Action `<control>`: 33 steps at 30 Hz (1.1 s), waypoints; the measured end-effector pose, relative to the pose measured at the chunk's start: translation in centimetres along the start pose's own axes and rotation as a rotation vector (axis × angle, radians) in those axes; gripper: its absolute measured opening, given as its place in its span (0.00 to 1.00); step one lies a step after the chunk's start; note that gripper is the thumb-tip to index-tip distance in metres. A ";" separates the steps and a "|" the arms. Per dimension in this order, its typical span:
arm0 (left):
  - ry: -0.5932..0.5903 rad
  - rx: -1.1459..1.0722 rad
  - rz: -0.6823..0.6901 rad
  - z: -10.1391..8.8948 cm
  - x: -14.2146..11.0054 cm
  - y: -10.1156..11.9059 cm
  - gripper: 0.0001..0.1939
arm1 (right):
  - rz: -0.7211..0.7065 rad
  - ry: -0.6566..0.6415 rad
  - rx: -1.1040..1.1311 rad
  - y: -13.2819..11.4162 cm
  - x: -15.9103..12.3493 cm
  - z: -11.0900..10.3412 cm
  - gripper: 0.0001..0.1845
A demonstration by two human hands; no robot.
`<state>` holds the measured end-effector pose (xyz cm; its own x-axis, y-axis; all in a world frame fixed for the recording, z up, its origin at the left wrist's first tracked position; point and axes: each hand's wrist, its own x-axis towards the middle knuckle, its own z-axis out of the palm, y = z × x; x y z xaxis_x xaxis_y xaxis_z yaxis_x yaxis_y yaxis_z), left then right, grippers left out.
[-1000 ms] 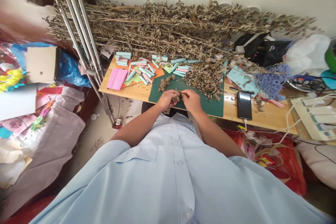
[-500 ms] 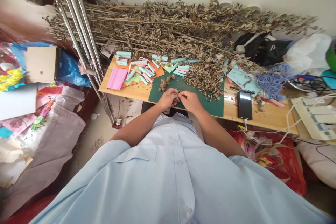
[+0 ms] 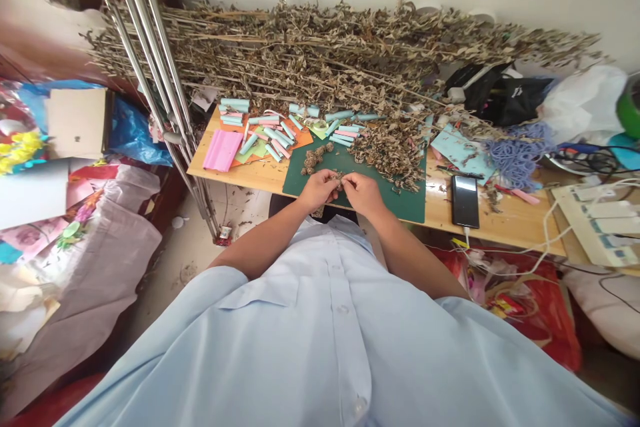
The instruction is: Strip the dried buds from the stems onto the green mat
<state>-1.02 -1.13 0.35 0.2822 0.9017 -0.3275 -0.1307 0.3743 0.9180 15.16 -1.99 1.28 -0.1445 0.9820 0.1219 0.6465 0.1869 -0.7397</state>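
Note:
Close to the near edge of a green cutting mat (image 3: 400,201), my left hand (image 3: 319,189) is closed around a bit of dried leaves (image 3: 339,181). My right hand (image 3: 364,194) meets it from the other side, its thumb and fingertips pinching the same dried leaves. Fingers cover most of the piece. Crumpled balls of dried leaf (image 3: 313,159) lie on the mat just beyond my left hand. A loose heap of dried leaves (image 3: 393,150) covers the mat's right part.
Long dried stalks (image 3: 300,47) fill the table's back. Rolled paper tubes (image 3: 277,137) and a pink paper stack (image 3: 223,150) lie left. On the right are a plugged-in phone (image 3: 465,201), blue yarn (image 3: 517,153) and a power strip (image 3: 595,220). Metal tripod legs (image 3: 160,80) stand at left.
My fingertips have shifted slightly around the dried leaves, and less of the piece shows below them. Both hands stay in nearly the same place; the rest looks the same.

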 end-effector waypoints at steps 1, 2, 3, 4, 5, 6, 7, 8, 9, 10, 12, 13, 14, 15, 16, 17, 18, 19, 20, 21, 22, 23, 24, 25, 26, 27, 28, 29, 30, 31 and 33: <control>0.011 0.007 0.002 0.1 0.0 0.0 0.07 | -0.010 -0.006 -0.016 0.0 0.0 0.0 0.11; 0.024 0.013 0.003 0.1 -0.1 -0.1 0.06 | -0.018 -0.013 -0.034 -0.1 0.0 0.0 0.10; 0.038 0.018 0.004 0.2 -0.1 -0.1 0.05 | -0.026 -0.020 -0.055 -0.1 0.0 0.0 0.10; 0.048 0.024 0.003 0.2 -0.1 -0.1 0.05 | -0.035 -0.027 -0.079 -0.2 0.0 0.0 0.10; 0.054 0.029 0.003 0.2 -0.1 -0.1 0.05 | -0.047 -0.034 -0.105 -0.2 0.0 0.0 0.10; 0.058 0.034 0.003 0.3 -0.1 -0.2 0.04 | -0.061 -0.042 -0.129 -0.3 0.0 0.1 0.10; 0.059 0.037 0.005 0.3 -0.1 -0.2 0.04 | -0.077 -0.048 -0.148 -0.3 0.0 0.1 0.10; 0.059 0.037 0.009 0.3 -0.1 -0.3 0.04 | -0.091 -0.051 -0.156 -0.3 0.0 0.2 0.10; 0.059 0.034 0.013 0.2 -0.1 -0.3 0.04 | -0.097 -0.052 -0.149 -0.3 0.0 0.3 0.10; 0.061 0.028 0.016 0.2 -0.1 -0.3 0.04 | -0.087 -0.051 -0.122 -0.3 0.0 0.5 0.10; 0.064 0.007 0.020 0.2 -0.1 -0.3 0.04 | -0.008 -0.058 -0.003 -0.1 -0.1 0.8 0.09; 0.065 -0.008 0.022 0.2 -0.1 -0.3 0.04 | 0.055 -0.066 0.077 0.0 -0.1 1.0 0.09; 0.063 -0.025 0.025 0.2 -0.1 -0.3 0.04 | 0.126 -0.076 0.161 0.2 0.0 1.3 0.10; 0.059 -0.045 0.028 0.2 -0.1 -0.3 0.05 | 0.195 -0.084 0.238 0.3 0.0 1.5 0.10; 0.054 -0.063 0.030 0.2 -0.1 -0.3 0.05 | 0.253 -0.086 0.303 0.5 0.0 1.7 0.11; 0.050 -0.080 0.029 0.2 -0.1 -0.2 0.06 | 0.295 -0.080 0.352 0.6 0.0 1.8 0.12; 0.046 -0.094 0.024 0.2 0.0 -0.2 0.06 | 0.320 -0.067 0.384 0.7 0.0 1.9 0.13; 0.043 -0.106 0.017 0.2 0.0 -0.2 0.07 | 0.331 -0.050 0.403 0.8 0.1 1.9 0.13; 0.040 -0.116 0.009 0.2 0.0 -0.1 0.07 | 0.330 -0.033 0.411 0.8 0.1 1.8 0.13; 0.037 -0.125 0.003 0.1 0.0 -0.1 0.08 | 0.321 -0.018 0.412 0.8 0.1 1.7 0.14; 0.034 -0.136 -0.001 0.1 0.0 0.0 0.09 | 0.312 -0.005 0.407 0.8 0.2 1.6 0.14; 0.030 -0.148 -0.002 0.1 0.0 0.0 0.10 | 0.306 0.003 0.400 0.7 0.2 1.5 0.14; 0.027 -0.161 0.000 0.0 0.0 0.1 0.11 | 0.303 0.011 0.391 0.7 0.2 1.3 0.15; 0.022 -0.173 0.004 0.0 0.0 0.1 0.12 | 0.302 0.018 0.382 0.7 0.2 1.3 0.14; 0.016 -0.183 0.009 0.0 0.0 0.2 0.13 | 0.300 0.025 0.370 0.8 0.3 1.2 0.14; 0.007 -0.188 0.015 -0.1 0.0 0.2 0.13 | 0.294 0.036 0.353 0.9 0.3 1.2 0.13; -0.004 -0.190 0.020 -0.1 0.0 0.3 0.13 | 0.284 0.047 0.333 1.1 0.3 1.3 0.13; -0.014 -0.189 0.023 -0.1 0.0 0.3 0.13 | 0.268 0.060 0.310 1.4 0.3 1.3 0.12; -0.021 -0.186 0.023 -0.2 0.0 0.3 0.13 | 0.250 0.072 0.283 1.7 0.3 1.4 0.12; -0.027 -0.184 0.019 -0.2 0.0 0.4 0.13 | 0.228 0.081 0.254 1.9 0.3 1.4 0.12; -0.035 -0.190 0.000 -0.3 -0.1 0.4 0.14 | 0.186 0.093 0.202 2.3 0.3 1.4 0.13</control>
<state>-1.38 -0.97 0.72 0.3149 0.8948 -0.3166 -0.3067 0.4116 0.8582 15.51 -1.35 -1.32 0.0378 0.9990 0.0247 0.4919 0.0029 -0.8707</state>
